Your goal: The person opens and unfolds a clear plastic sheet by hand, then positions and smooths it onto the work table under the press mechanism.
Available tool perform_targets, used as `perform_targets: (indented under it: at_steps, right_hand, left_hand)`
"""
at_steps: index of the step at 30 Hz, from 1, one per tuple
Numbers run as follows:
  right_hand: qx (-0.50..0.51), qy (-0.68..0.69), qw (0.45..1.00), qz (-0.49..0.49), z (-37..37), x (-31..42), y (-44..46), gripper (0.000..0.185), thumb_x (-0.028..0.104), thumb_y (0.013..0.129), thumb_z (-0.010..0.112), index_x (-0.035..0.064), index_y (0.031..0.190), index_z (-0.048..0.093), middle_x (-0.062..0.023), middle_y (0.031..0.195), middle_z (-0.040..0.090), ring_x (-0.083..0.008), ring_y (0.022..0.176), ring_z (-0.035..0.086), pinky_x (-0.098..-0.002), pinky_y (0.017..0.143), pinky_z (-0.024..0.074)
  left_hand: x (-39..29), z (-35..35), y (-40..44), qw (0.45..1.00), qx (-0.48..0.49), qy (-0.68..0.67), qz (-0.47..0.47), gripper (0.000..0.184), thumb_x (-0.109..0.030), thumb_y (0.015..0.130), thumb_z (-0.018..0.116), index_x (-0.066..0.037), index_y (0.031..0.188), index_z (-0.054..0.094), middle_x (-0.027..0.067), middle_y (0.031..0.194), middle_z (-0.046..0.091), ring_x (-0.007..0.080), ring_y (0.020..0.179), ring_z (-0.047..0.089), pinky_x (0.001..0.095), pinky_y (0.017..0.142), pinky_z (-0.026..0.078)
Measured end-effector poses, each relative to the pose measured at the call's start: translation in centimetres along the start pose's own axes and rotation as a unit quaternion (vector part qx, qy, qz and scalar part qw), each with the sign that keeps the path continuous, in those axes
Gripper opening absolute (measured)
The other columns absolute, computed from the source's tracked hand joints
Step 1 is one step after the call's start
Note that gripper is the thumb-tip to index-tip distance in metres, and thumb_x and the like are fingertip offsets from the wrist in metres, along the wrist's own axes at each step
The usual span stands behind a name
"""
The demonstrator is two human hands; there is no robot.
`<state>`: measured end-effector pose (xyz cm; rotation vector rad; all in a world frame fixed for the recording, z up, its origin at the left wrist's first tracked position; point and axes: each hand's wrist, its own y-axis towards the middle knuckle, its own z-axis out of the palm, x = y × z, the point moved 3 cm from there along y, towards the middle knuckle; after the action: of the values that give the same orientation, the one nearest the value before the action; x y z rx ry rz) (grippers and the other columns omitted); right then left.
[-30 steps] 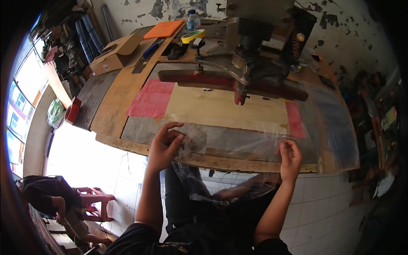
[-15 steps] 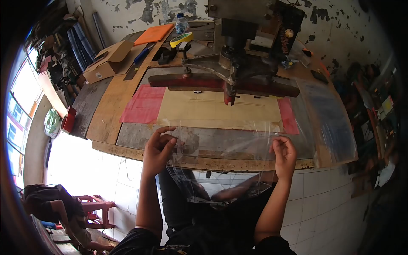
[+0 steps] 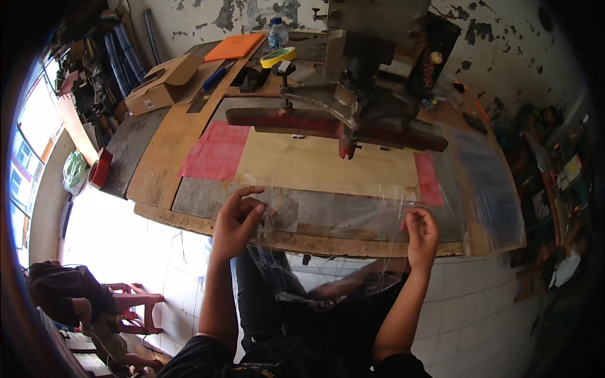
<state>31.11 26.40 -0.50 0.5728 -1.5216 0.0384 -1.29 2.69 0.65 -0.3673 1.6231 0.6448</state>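
Between my hands hangs a clear plastic sheet (image 3: 334,220), see-through and glossy, its lower part drooping over the table's front edge above my lap. My left hand (image 3: 239,217) pinches its left side between thumb and fingers. At the right side, my right hand (image 3: 421,230) grips it with bent fingers. Beyond the sheet lies a cream-coloured board (image 3: 321,164) on the work table, with pink sheets (image 3: 214,151) showing at its ends. Over that board stands a machine's dark red pressing bar (image 3: 283,120). Whether the plastic is one layer or two, I cannot tell.
A cardboard box (image 3: 162,85), an orange folder (image 3: 234,46), a water bottle (image 3: 277,34) and a yellow tape roll (image 3: 277,58) are at the back left. Clear sheeting (image 3: 488,189) covers the table's right side. Another person (image 3: 82,302) is at lower left beside a red stool (image 3: 138,309).
The camera view has shifted and tilted slightly. Both hands keep their hold on the plastic sheet, with almost no movement. The person at lower left has shifted a little.
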Motion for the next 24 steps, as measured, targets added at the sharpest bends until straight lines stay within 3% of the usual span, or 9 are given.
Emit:
perform_targets:
  at_steps: [10,18,22,24]
  right_hand:
    - [0.001,-0.004,1.000,0.001,0.0,0.0,0.1,0.016,0.012,0.106,0.067,-0.0014,0.114,0.068,-0.0009,0.088,0.065,-0.0090,0.082,0.061,-0.0255,0.078,0.0490]
    - [0.022,0.026,0.999,-0.031,0.9,1.6,0.0,0.035,0.012,0.105,0.068,0.0007,0.138,0.064,-0.0009,0.094,0.065,-0.0092,0.086,0.063,-0.0255,0.081,0.0509]
    - [0.025,0.026,0.998,-0.042,0.7,1.1,-0.2,0.038,0.014,0.105,0.069,0.0014,0.140,0.063,-0.0021,0.097,0.066,-0.0100,0.088,0.064,-0.0261,0.082,0.0516]
    - [0.075,-0.022,0.995,-0.055,0.4,0.8,-0.2,0.037,0.016,0.105,0.070,0.0008,0.138,0.064,-0.0034,0.099,0.068,-0.0106,0.089,0.065,-0.0268,0.082,0.0518]
  left_hand:
    - [0.7,-0.3,0.0,1.000,-0.006,-0.016,-0.013,0.037,-0.008,0.105,0.067,-0.001,0.140,0.058,0.0040,0.098,0.075,0.0070,0.093,0.067,0.0237,0.084,0.051]
    - [0.8,-0.3,0.1,1.000,-0.007,-0.011,0.001,0.036,-0.008,0.105,0.067,-0.001,0.139,0.058,0.0051,0.099,0.076,0.0092,0.094,0.068,0.0256,0.088,0.051]
    - [-0.1,0.0,0.0,0.999,-0.001,-0.036,-0.019,0.040,-0.006,0.105,0.066,0.000,0.143,0.053,0.0067,0.098,0.076,0.0120,0.097,0.071,0.0271,0.092,0.052]
    - [-0.2,0.1,0.1,0.999,-0.002,-0.030,-0.029,0.042,-0.006,0.105,0.065,0.000,0.145,0.051,0.0073,0.098,0.076,0.0130,0.098,0.072,0.0277,0.092,0.053]
